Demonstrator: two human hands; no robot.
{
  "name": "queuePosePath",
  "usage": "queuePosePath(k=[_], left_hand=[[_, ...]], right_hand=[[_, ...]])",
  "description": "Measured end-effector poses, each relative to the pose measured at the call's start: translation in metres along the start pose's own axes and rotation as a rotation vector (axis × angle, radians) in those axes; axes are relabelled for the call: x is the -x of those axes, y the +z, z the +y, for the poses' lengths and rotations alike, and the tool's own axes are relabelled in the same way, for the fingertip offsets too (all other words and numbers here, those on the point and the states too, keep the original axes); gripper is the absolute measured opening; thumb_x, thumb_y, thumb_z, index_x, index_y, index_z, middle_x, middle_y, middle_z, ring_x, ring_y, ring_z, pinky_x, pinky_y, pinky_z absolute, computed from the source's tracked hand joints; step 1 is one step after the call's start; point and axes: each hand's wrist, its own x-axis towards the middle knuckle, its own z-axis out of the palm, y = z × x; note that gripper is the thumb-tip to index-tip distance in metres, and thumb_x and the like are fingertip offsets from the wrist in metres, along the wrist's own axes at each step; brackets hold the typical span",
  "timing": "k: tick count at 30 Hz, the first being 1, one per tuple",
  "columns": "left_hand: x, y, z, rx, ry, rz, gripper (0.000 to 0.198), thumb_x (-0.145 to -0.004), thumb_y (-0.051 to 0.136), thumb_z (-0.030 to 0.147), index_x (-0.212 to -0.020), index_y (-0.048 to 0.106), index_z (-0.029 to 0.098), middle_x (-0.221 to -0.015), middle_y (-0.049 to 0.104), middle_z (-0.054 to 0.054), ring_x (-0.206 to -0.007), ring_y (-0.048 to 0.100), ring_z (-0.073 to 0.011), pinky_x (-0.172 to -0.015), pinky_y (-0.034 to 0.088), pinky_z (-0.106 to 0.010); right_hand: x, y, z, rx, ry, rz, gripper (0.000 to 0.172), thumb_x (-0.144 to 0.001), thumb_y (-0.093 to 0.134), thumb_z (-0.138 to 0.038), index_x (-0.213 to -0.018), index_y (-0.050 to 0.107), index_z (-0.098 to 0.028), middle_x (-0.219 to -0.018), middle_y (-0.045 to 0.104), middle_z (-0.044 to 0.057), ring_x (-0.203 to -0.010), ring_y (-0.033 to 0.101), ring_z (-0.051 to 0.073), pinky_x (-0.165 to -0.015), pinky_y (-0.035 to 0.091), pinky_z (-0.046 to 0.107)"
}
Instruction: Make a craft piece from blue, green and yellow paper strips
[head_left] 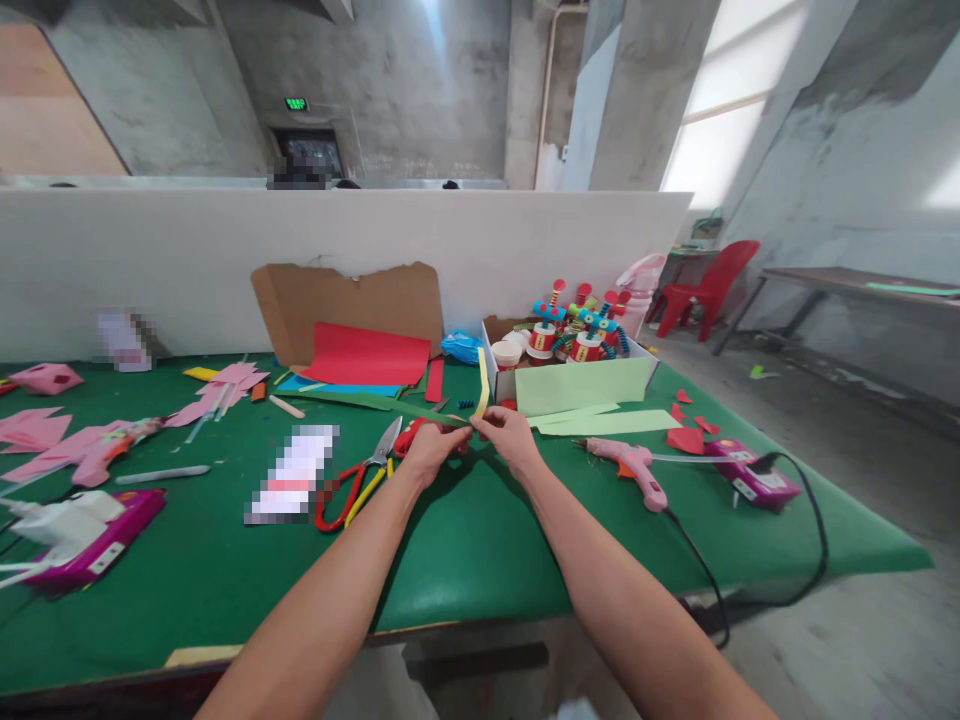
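My left hand (435, 446) and my right hand (510, 436) meet over the middle of the table, fingers pinched close together. A long green paper strip (409, 406) runs leftward from my left fingertips. From my right fingertips a pale yellow paper strip (483, 375) stands up, bent near its lower end. The two strips come together at the fingertips; whether they are joined is hidden. Beside my left hand lie red-handled scissors (352, 487) and a yellow-handled tool (369, 497), partly overlapping. A small dark coiled paper piece (466, 404) lies just beyond the hands.
A pink glue gun (634, 465) lies right, near a purple power strip (757, 478). Behind are a box (585, 388) with paper-cup figures, red paper (367, 354) and cardboard (349, 305). Pink paper pieces (49, 435) and another power strip (105, 550) occupy the left.
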Motion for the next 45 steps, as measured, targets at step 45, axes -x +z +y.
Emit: queuePosePath(k=[45], left_hand=[[-0.001, -0.002, 0.002, -0.004, -0.026, -0.036, 0.035, -0.051, 0.076, 0.042, -0.058, 0.056, 0.014, -0.049, 0.052, 0.002, -0.044, 0.045, -0.0077, -0.045, 0.033, -0.021]], right_hand=[[0.001, -0.004, -0.001, -0.209, 0.140, -0.109, 0.024, -0.054, 0.078, -0.031, -0.068, 0.067, -0.015, -0.061, 0.065, 0.000, -0.053, 0.057, 0.011, -0.058, 0.051, 0.027]])
